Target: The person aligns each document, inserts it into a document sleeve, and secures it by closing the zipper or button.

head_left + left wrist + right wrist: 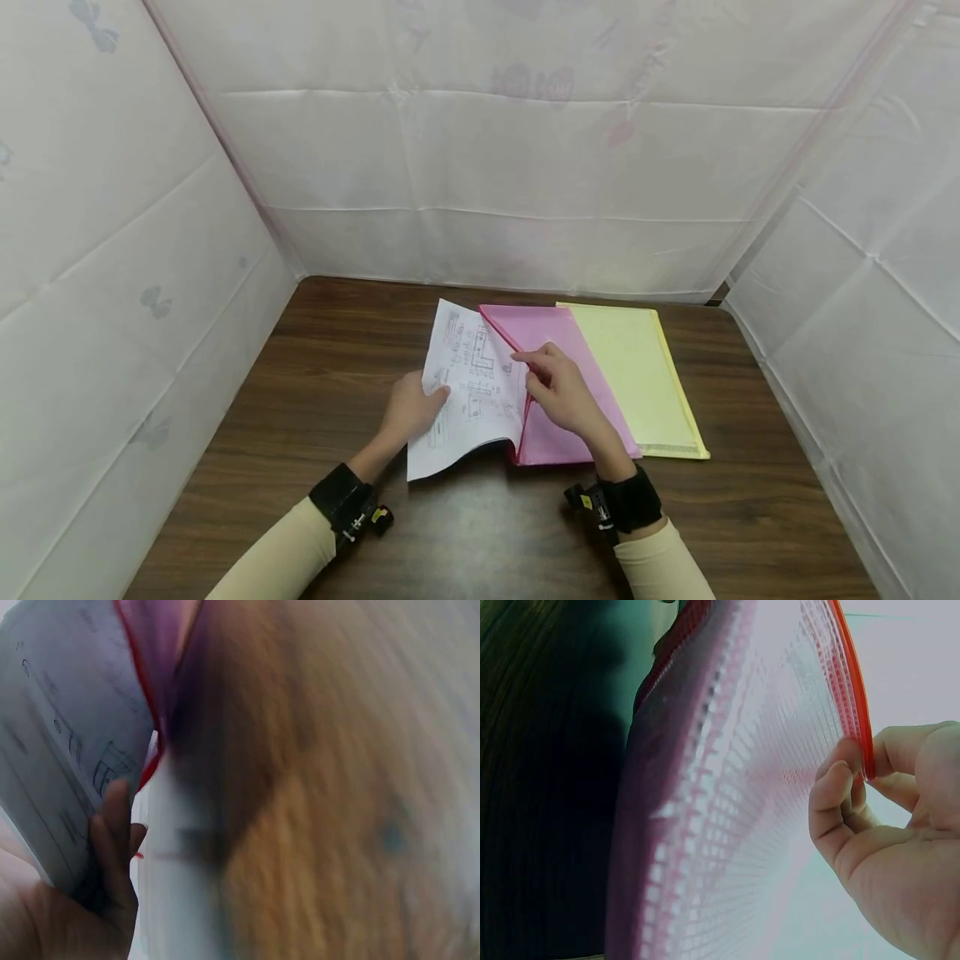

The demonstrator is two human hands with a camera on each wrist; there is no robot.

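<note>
Pink mesh pouch (pixel 570 392) red-edged, printed sheets (pixel 468 387) partly inside.

soft, even light fills the head view, diffused by the white fabric walls (pixel 480 150); a faint sheen lies on the dark table (pixel 480 533) at lower centre. wide-angle bending shows at the edges. the left wrist view is heavily blurred; the right wrist view is close, tinted green, dark at left.

Makeshift recording booth: wooden table (pixel 300 375) enclosed by white sheeting (pixel 525 167).
</note>
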